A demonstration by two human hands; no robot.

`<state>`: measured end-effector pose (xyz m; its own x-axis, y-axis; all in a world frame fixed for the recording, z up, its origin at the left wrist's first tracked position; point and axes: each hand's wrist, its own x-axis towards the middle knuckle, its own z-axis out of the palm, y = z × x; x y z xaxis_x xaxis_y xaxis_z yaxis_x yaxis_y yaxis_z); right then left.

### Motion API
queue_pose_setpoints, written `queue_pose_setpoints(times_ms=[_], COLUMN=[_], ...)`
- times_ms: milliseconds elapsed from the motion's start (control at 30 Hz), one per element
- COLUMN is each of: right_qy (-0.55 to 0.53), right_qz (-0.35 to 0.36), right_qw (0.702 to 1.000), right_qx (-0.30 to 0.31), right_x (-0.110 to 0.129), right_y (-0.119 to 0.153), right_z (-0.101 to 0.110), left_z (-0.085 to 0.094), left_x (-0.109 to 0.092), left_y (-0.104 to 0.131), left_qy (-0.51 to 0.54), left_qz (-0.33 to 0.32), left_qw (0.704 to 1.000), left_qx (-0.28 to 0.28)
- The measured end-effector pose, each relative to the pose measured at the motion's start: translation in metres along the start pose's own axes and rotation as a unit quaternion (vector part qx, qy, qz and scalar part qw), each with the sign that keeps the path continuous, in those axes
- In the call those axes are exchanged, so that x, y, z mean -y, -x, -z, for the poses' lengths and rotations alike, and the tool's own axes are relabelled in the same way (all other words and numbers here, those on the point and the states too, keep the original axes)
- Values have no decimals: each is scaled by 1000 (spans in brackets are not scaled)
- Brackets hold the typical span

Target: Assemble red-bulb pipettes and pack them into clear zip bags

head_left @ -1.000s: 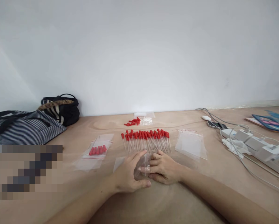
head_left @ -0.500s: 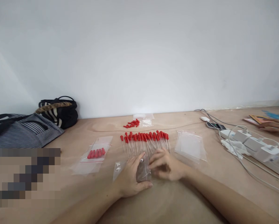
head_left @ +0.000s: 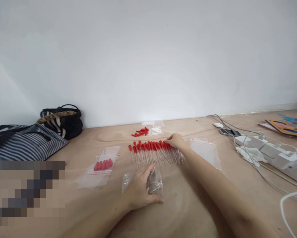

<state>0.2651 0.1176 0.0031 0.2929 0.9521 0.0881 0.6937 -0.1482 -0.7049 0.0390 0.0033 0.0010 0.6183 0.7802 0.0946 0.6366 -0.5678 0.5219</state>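
My left hand [head_left: 140,188] lies over a clear plastic bag [head_left: 155,181] near the front, pressing it down with thumb and fingers spread apart. Beyond it is a row of droppers [head_left: 148,150], glass tubes with red rubber bulbs pointing to the wall. My right hand [head_left: 176,141] reaches to the right end of that row, fingertips pinched at a dropper's red bulb. The hand hides the bulbs there. Left of the row, several larger red bulbs [head_left: 103,164] lie on flat zip bags [head_left: 95,180].
Small loose red bulbs [head_left: 141,131] and bagged glass tubes [head_left: 155,130] lie at the back. Flat zip bags [head_left: 206,155] are partly under my right forearm. A power strip with white chargers [head_left: 274,153] and cables sits right. A striped bag [head_left: 31,140] stands left. Another person's hand shows far right.
My right hand has left the clear bag and moved forward to the red bulbs at the row's right end. My left hand stays on the bag.
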Motion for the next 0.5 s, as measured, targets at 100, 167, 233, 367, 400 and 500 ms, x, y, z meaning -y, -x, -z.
queue_pose_setpoints(times_ms=[100, 167, 233, 367, 400, 500], right_qy=[-22, -47, -82, -178, -205, -284], right_qz=[-22, -29, -29, -16, -11, 6], right_qw=[1000, 998, 996, 984, 978, 959], right_qx=[2, -4, -14, -22, -20, -12], right_x=[1, 0, -1, -2, -2, -2], right_y=[0, -1, -1, 1, 4, 20], right_z=[-1, 1, 4, 11, 13, 20], left_z=[1, 2, 2, 2, 2, 1], left_x=[-1, -3, -4, -5, -5, -3], left_y=[-2, -3, -3, -3, -3, -3], left_qy=[-30, -52, -74, -108, -112, -116], left_qz=[-27, -45, -59, -72, -71, -68], left_qw=[999, 997, 995, 990, 990, 989], left_qx=[-7, -20, -32, -51, -55, -65])
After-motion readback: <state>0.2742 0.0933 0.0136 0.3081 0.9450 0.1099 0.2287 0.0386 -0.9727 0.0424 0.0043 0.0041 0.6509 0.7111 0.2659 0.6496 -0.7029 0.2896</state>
